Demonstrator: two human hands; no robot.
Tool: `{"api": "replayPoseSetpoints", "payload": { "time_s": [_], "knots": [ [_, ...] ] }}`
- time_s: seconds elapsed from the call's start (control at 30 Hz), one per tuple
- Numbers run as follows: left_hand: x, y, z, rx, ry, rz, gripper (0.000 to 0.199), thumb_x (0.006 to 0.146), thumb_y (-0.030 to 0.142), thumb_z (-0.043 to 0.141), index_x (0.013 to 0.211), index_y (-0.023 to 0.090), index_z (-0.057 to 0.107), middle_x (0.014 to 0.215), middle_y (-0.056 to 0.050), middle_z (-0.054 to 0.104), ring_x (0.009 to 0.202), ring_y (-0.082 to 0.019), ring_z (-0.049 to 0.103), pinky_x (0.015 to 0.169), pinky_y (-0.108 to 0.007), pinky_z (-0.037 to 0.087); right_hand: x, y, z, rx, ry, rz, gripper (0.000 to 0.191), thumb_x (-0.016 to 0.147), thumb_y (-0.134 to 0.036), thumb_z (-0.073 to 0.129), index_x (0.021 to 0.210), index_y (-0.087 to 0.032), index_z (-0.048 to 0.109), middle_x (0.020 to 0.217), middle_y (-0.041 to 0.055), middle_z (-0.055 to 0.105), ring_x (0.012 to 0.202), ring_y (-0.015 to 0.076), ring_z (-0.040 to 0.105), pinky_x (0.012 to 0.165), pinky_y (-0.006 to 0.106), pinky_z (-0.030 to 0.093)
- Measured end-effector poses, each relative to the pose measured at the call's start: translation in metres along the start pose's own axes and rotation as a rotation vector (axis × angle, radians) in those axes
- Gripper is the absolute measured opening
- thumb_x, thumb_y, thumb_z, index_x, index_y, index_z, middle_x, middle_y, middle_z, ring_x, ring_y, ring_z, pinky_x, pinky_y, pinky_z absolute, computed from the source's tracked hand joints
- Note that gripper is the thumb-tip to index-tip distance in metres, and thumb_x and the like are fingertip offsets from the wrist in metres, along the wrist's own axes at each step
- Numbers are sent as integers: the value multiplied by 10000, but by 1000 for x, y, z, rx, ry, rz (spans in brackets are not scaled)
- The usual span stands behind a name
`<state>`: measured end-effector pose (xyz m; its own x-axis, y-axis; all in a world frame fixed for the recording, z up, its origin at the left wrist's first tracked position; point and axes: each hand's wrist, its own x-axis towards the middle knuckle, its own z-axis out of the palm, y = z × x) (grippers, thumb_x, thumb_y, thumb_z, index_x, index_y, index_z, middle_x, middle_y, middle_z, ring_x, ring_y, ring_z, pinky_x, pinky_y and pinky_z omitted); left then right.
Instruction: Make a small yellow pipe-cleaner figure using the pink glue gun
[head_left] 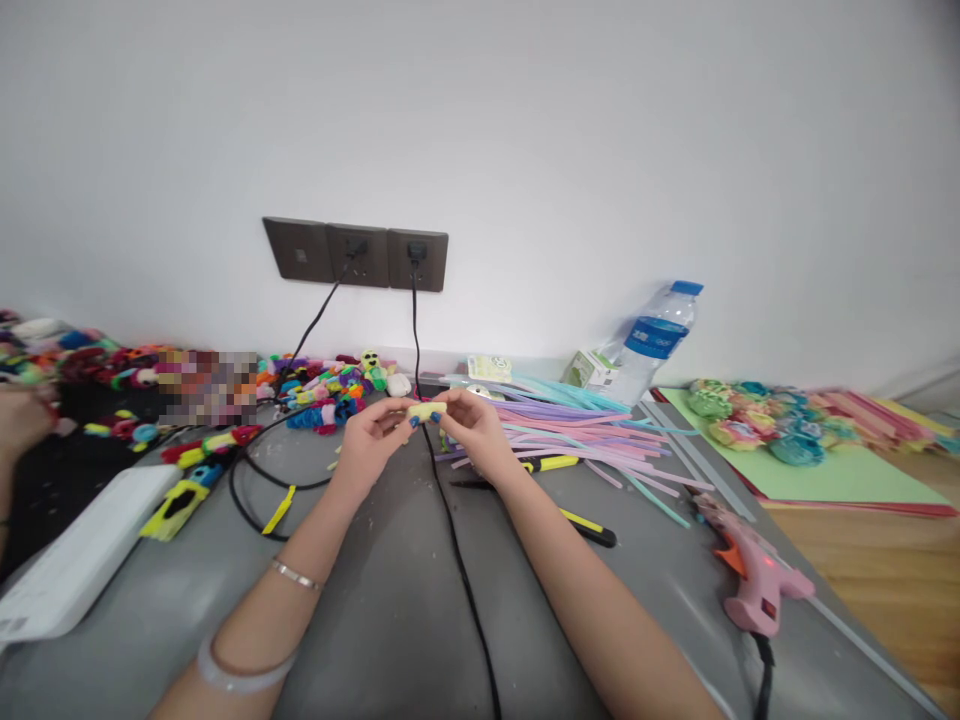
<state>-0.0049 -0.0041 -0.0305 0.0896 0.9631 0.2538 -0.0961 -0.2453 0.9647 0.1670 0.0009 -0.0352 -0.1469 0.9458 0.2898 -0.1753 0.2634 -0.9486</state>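
Observation:
Between my two hands is a small pale yellow fuzzy piece, raised above the grey table. The fingers of my left hand pinch its left end. At its right end, the thumb and fingers of my right hand close on it as well. Its far side and part of its ends are hidden by my fingers. Just beyond my right hand lies a spread of pastel pipe cleaners. A yellow and black cutter rests beside my right wrist.
A pink glue gun with a lit red light lies at right. A water bottle leans near the wall. Black cables cross the table. At left are a white box, colourful fuzzy figures and another person's hand.

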Motion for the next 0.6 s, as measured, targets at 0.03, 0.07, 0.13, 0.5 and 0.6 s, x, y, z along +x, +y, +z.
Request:
{"api": "replayPoseSetpoints", "payload": {
  "time_s": [0.03, 0.07, 0.13, 0.5, 0.6],
  "knots": [
    [0, 0, 0, -1, 2, -4, 283, 686, 351, 799, 893, 170, 730, 889, -76, 751, 794, -191, 686, 618, -253, 534, 0, 0, 0, 0, 0, 0, 320, 750, -463, 752, 903, -210, 628, 802, 27, 671, 748, 171, 625, 685, 306, 493],
    [0, 1, 1, -1, 5, -9, 288, 682, 355, 801, 892, 171, 730, 891, -76, 751, 796, -192, 686, 619, -253, 535, 0, 1, 0, 3, 0, -2, 324, 750, -468, 752, 903, -210, 629, 802, 27, 672, 748, 172, 627, 688, 309, 498],
    [0, 2, 1, -3, 13, -23, 306, 670, 367, 810, 892, 172, 730, 894, -76, 750, 801, -197, 689, 614, -254, 537, 0, 1, 0, 12, 1, -3, 327, 752, -473, 751, 907, -212, 631, 809, 27, 674, 752, 174, 632, 703, 314, 508],
    [0, 2, 5, -171, 44, -97, 354, 678, 394, 813, 936, 171, 716, 1000, -83, 724, 883, -205, 687, 740, -306, 588, 0, -2, 4, 93, 39, 27, 347, 736, -492, 761, 931, -220, 665, 911, 39, 710, 828, 187, 646, 796, 342, 531],
    [0, 0, 4, -170, 16, -49, 372, 668, 316, 823, 998, 189, 706, 1086, -86, 706, 899, -198, 681, 737, -293, 582, 0, -4, 4, 165, 58, 105, 294, 735, -452, 754, 894, -220, 668, 864, 20, 706, 730, 159, 626, 704, 298, 501]
  ]
}}
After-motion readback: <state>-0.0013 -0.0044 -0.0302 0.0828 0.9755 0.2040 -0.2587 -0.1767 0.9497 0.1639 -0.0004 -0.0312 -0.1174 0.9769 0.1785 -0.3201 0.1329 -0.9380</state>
